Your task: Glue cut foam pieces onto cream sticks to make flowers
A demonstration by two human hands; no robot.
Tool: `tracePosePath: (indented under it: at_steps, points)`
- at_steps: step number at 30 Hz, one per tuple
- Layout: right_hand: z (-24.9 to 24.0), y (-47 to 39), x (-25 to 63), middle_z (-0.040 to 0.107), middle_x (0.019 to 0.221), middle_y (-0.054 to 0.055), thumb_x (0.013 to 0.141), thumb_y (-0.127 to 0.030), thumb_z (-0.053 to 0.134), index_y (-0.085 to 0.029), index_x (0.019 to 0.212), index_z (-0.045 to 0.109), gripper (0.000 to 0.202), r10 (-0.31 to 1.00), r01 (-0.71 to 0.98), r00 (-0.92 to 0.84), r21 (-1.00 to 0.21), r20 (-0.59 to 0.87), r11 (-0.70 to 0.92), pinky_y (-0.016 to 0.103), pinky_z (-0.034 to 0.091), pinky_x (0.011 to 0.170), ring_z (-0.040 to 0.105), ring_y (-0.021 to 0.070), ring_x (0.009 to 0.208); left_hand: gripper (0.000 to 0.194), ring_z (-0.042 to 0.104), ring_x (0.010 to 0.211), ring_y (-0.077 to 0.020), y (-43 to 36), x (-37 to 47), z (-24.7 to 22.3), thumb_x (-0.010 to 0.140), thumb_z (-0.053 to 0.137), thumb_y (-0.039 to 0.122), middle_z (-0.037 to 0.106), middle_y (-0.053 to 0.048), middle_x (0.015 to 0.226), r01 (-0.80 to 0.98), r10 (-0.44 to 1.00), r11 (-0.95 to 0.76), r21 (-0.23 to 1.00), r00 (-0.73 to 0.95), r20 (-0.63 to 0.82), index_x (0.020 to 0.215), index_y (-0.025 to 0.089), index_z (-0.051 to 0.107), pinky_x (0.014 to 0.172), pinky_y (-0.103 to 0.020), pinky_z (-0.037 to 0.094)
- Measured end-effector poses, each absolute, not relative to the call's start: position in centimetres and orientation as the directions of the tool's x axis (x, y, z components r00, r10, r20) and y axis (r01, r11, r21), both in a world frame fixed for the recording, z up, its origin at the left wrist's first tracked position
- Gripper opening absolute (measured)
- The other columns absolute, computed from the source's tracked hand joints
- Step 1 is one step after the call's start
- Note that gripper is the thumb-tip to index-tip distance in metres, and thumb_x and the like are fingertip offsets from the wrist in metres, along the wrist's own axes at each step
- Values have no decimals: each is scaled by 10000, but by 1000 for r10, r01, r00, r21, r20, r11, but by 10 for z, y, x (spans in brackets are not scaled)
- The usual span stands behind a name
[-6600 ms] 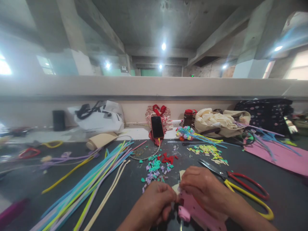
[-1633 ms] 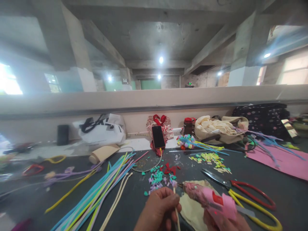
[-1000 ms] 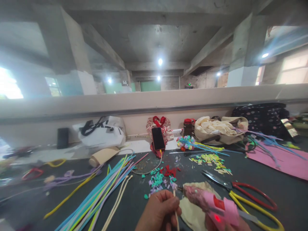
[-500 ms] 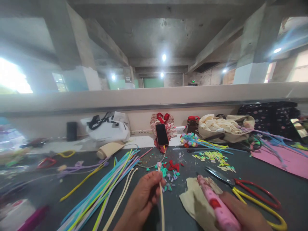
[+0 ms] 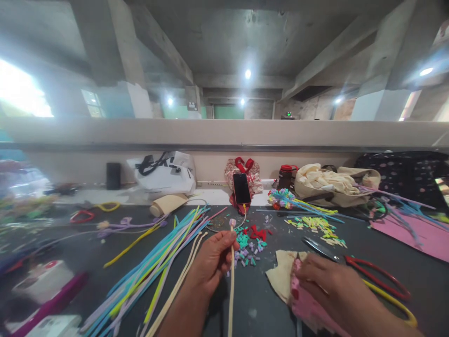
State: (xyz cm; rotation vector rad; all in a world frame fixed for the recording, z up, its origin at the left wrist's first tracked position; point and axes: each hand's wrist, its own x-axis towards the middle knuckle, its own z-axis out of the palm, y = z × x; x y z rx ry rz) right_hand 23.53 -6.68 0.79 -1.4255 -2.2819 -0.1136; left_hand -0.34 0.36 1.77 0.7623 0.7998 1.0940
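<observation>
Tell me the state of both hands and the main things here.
Left hand: closed on cream stick
Cream stick: held, pale piece at tip
Right hand: on pink glue gun, grip unclear
Pink glue gun: partly covered by hand
Shears: lying down, seemingly closed
Phone: screen dark, plugged in
Bottle: lidded
Cream bag: open, cloth bulging out

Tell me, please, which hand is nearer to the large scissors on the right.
The right hand: it is over the pink glue gun, close beside the scissors and partly hiding their yellow handle. The left hand is farther away, left of the scissors, holding a cream stem.
</observation>
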Motion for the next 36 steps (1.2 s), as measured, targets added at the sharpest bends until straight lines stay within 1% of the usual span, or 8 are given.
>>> tracePosePath:
  at_steps: [6,13,18,25,27,30,33,36]
  points:
    - [22,-11,184,652,782,20,764,-162,475,-212,760,652,184,808,801,-583,-106,82,589,197,364,579,595,136,698,233,332,277,3,6,-5,15,617,658,306,443,83,384,-419,943,298,858,270,-195,595,135,502,281,-91,191]
    - [-3,24,138,679,741,113,725,-183,480,-145,720,657,181,843,843,-538,-5,3,538,241,383,539,626,225,673,245,319,282,1,7,-4,12,592,666,317,439,76,374,-430,950,264,863,269,-156,565,131,510,290,-108,176]
    - [-11,31,129,679,720,121,706,-165,493,-129,700,636,148,844,843,-537,-42,-9,536,242,391,547,625,231,673,251,329,283,-2,5,-1,13,577,671,328,474,63,401,-414,958,240,878,250,-143,561,128,521,290,-121,184]
    - [23,16,153,632,619,8,731,-142,408,-153,743,575,168,861,807,-503,-311,83,502,168,376,459,584,116,555,254,335,281,-8,5,1,9,625,646,348,445,68,358,-403,943,272,874,294,-158,576,129,526,306,-120,168]
    - [28,8,164,574,547,-27,738,-171,411,-155,739,550,140,901,713,-428,-584,74,387,154,364,398,551,96,477,258,327,274,-11,4,3,7,648,628,355,431,69,346,-406,929,293,866,337,-156,576,131,523,305,-124,158]
    - [27,-1,177,549,579,-40,708,-245,527,-153,761,559,111,928,364,-371,-913,37,182,153,364,378,531,83,462,247,326,286,-6,0,10,4,666,620,328,430,66,371,-422,899,338,841,408,-157,571,128,510,314,-123,171]
    - [22,-5,182,593,680,-10,686,-330,609,-148,880,584,267,911,131,-408,-984,57,120,175,399,427,545,86,514,232,347,316,-3,-3,16,0,680,611,310,461,46,431,-429,870,388,816,464,-170,596,116,517,329,-119,194]
    - [20,-4,184,611,703,-1,670,-338,641,-147,912,595,311,910,39,-405,-993,88,114,190,416,463,554,90,540,225,353,336,0,-4,19,-5,692,604,304,485,30,478,-435,857,406,804,487,-169,615,109,522,340,-117,213]
